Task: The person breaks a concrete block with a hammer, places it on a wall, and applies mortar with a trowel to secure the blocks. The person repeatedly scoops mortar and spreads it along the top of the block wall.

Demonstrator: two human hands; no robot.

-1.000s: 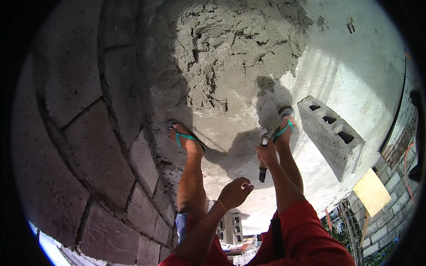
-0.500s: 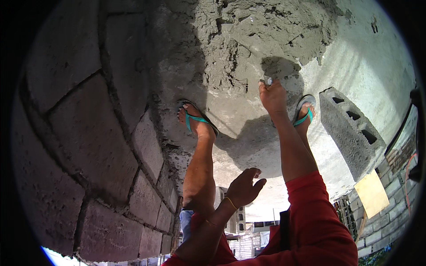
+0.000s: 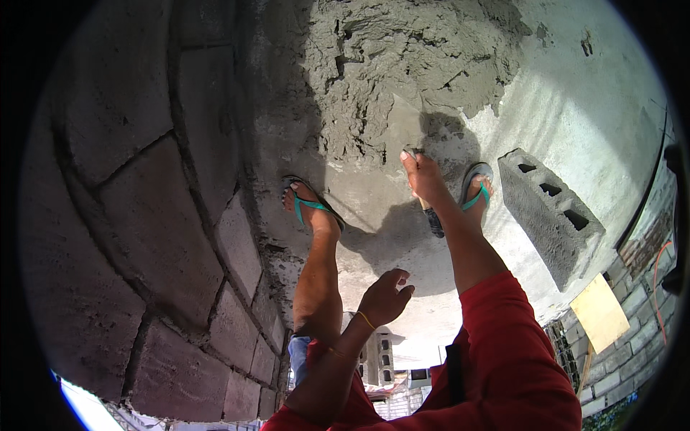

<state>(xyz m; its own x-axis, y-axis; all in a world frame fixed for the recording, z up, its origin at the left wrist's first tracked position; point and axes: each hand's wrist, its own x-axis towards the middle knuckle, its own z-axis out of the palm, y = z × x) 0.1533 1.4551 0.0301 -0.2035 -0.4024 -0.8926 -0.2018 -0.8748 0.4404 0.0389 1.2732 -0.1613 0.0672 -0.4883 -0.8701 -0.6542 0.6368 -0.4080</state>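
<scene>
My right hand (image 3: 424,174) is closed around the handle of a trowel (image 3: 433,221), whose dark butt end sticks out below my palm. Its grey blade points away from me at the near edge of the wet mortar (image 3: 410,65) and is hard to tell from it. The mortar is a rough, lumpy heap spread on the concrete floor. Held low in front of my body, my left hand (image 3: 385,298) has nothing in it, with fingers loosely bent and the thumb apart.
A hollow concrete block (image 3: 548,223) lies right of my sandalled right foot (image 3: 477,192). My left foot (image 3: 307,200) stands near the block wall (image 3: 154,223). A pale board (image 3: 599,314) leans at the lower right. More hollow blocks (image 3: 379,358) stand behind me.
My right hand has turned and come slightly nearer, so the trowel's handle now shows below it. The left hand stays low and empty. The whole view has shifted a little.
</scene>
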